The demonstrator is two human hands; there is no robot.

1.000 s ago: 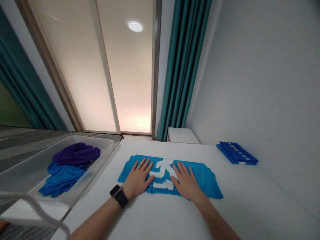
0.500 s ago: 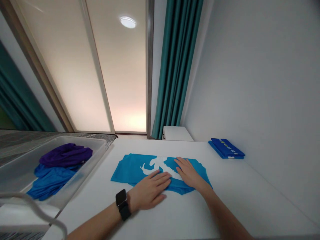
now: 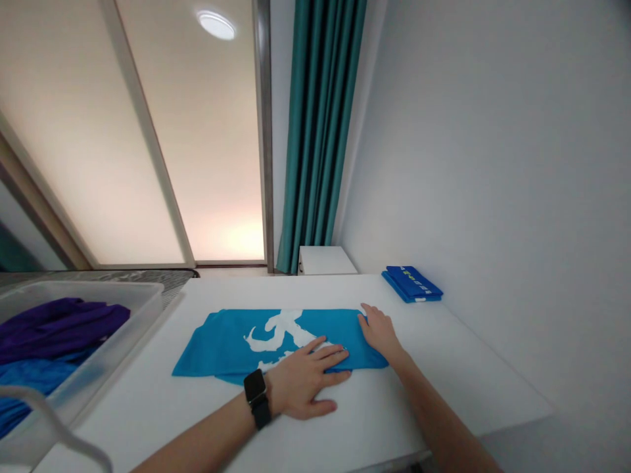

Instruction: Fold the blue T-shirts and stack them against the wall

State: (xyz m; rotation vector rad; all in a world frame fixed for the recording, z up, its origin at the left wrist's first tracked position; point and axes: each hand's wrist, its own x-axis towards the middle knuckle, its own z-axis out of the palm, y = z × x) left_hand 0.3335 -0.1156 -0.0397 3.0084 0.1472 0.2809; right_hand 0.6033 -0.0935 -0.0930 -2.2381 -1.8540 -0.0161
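Observation:
A folded turquoise T-shirt (image 3: 221,348) with a large white print lies flat on the white table (image 3: 444,387). My left hand (image 3: 308,378) presses palm-down on the shirt's near edge, its fingers spread over the lower part of the print and its heel on the table. A black smartwatch (image 3: 257,397) sits on that wrist. My right hand (image 3: 379,332) rests flat at the shirt's right edge, its fingers on the fabric. Neither hand grips the cloth.
At the left, a translucent plastic bin (image 3: 148,309) holds a purple garment (image 3: 54,328) and a blue garment (image 3: 34,374). A folded dark blue garment (image 3: 411,284) lies at the table's far right by the wall. A curved white rail (image 3: 49,420) crosses the lower left corner.
The view has swung left, shifting everything leftward in the frame. My left hand has slid from the shirt's middle to its near edge, and my right hand has moved to the right edge.

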